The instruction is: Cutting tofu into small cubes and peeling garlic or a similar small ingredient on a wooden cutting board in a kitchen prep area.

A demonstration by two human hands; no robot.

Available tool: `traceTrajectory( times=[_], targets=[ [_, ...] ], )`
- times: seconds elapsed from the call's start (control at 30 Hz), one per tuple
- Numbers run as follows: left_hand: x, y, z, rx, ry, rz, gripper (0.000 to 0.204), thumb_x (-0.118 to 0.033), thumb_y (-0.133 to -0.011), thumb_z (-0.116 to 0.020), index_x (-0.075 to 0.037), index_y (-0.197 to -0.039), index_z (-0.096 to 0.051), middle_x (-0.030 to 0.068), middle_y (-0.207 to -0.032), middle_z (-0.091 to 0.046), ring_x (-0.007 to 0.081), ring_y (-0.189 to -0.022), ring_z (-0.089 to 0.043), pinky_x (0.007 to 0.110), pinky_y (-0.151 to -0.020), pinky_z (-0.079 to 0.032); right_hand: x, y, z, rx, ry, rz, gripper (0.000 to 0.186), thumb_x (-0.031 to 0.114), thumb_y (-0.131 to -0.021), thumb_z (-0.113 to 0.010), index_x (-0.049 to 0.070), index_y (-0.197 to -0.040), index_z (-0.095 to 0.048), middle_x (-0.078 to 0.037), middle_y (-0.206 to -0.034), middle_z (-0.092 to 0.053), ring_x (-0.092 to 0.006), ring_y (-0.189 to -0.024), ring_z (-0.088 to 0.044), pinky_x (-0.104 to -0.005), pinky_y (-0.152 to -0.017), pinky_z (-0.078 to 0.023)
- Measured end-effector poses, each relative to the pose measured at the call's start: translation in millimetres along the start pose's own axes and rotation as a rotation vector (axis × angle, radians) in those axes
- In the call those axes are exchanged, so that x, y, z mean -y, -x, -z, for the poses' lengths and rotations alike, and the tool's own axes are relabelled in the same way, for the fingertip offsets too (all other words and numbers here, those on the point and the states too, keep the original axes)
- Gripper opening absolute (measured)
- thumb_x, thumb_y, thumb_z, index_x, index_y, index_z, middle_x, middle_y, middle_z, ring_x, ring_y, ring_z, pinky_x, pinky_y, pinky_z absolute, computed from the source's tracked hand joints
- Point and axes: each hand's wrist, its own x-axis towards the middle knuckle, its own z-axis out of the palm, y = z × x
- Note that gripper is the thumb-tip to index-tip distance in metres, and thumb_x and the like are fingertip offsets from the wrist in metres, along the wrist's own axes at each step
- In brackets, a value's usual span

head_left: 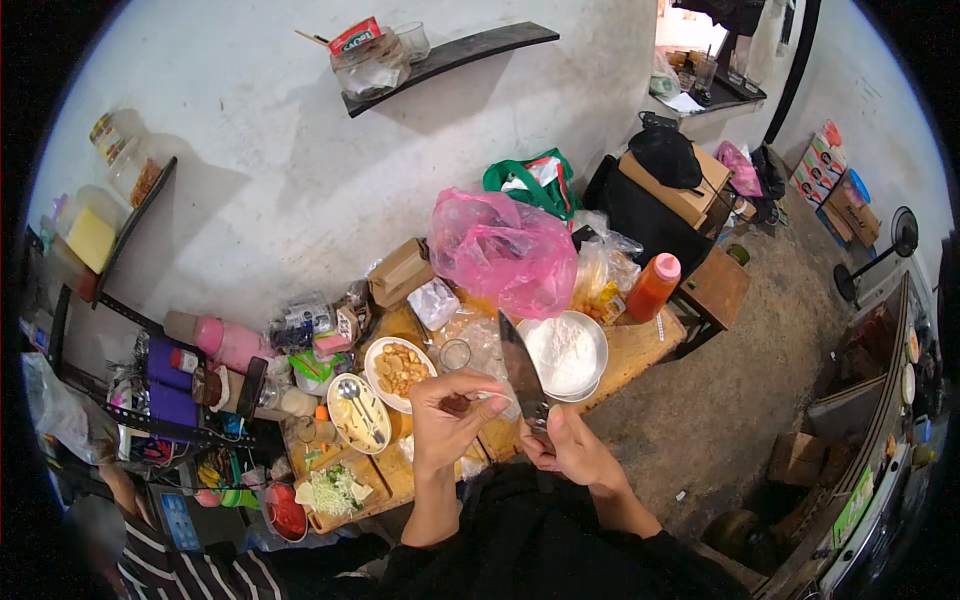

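Observation:
My right hand (577,450) is closed round the handle of a knife (521,366); its broad dark blade points up and away from me. Close beside the blade, my left hand (455,415) has its fingers pinched on a small whitish piece (508,404), whose kind I cannot make out. Beyond the knife stands a bowl of white powder (562,355). Left of my left hand are a plate of peeled pale cloves or nuts (402,372) and an oval dish (345,437) with a spoon and a yellowish spread.
A wooden table (635,352) carries a pink plastic bag (505,255), an orange sauce bottle (655,287), a small glass (455,354) and shredded greens (335,490). At the lower left is another person in a striped sleeve (200,570). A fan (903,232) stands at the right.

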Motion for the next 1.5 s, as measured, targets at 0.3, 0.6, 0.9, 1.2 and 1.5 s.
traceTrajectory(
  times=[0.3,0.6,0.9,1.2,1.5],
  targets=[
    [-14,-7,-1,-0.212,0.144,0.157,0.014,0.004,-0.075,-0.062,0.004,-0.087,-0.055,0.0133,-0.081,-0.064,0.0165,-0.077,-0.062,0.026,-0.069,-0.051,-6,-21,4,0.025,0.102,-0.026,0.054,0.041,-0.094,-0.024,0.004,-0.058,-0.039,0.001,-0.050,-0.037,-0.0100,-0.045,-0.034,-0.0249,-0.043,-0.029],
    [1,-17,12,-0.098,-0.065,0.098,0.010,0.001,-0.077,-0.061,0.007,-0.086,-0.060,0.0139,-0.080,-0.064,0.0166,-0.073,-0.062,0.028,-0.069,-0.052,-7,-30,15,0.000,0.096,-0.025,0.055,0.049,-0.091,-0.026,0.004,-0.062,-0.040,0.001,-0.051,-0.035,-0.0075,-0.044,-0.031,-0.0226,-0.041,-0.025],
    [8,-31,4,-0.103,0.025,0.113,0.016,-0.001,-0.079,-0.061,0.006,-0.093,-0.061,0.0118,-0.080,-0.063,0.0152,-0.072,-0.061,0.028,-0.068,-0.052,-6,-40,23,-0.032,0.131,0.002,0.053,0.039,-0.094,-0.026,0.004,-0.056,-0.038,0.001,-0.050,-0.035,-0.0099,-0.047,-0.032,-0.0259,-0.044,-0.029],
    [13,-38,-1,-0.189,0.119,0.135,0.015,0.003,-0.078,-0.059,0.003,-0.091,-0.052,0.0086,-0.080,-0.060,0.0123,-0.073,-0.060,0.027,-0.066,-0.052,-4,-45,25,-0.047,0.124,-0.005,0.054,0.039,-0.094,-0.026,0.004,-0.056,-0.038,0.001,-0.050,-0.035,-0.0103,-0.047,-0.031,-0.0264,-0.045,-0.028],
    [17,-38,-1,-0.175,0.112,0.156,0.016,0.002,-0.077,-0.062,0.002,-0.090,-0.054,0.0074,-0.078,-0.060,0.0108,-0.070,-0.059,0.022,-0.063,-0.049,-7,-46,26,-0.041,0.141,-0.013,0.055,0.042,-0.093,-0.025,0.004,-0.056,-0.039,0.001,-0.050,-0.036,-0.0112,-0.047,-0.033,-0.0264,-0.045,-0.029]
  ],
)
